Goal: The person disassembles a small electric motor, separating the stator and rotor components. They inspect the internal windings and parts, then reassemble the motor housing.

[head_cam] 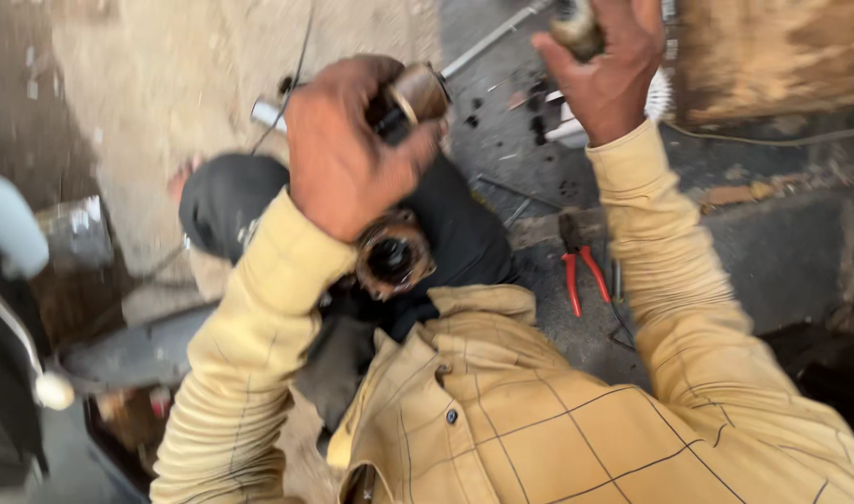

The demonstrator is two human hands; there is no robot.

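Gripping a rusty, greasy tubular metal part (399,177).

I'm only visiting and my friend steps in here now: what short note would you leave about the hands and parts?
Left hand: closed around a rusty round metal part, held up.
Right hand: raised, gripping a small brownish cylinder.
A second rusty ring-shaped part sits on the lap, below the left wrist.
Red-handled pliers lie untouched on the ground.
Done or left: cannot tell; the two parts are still apart.
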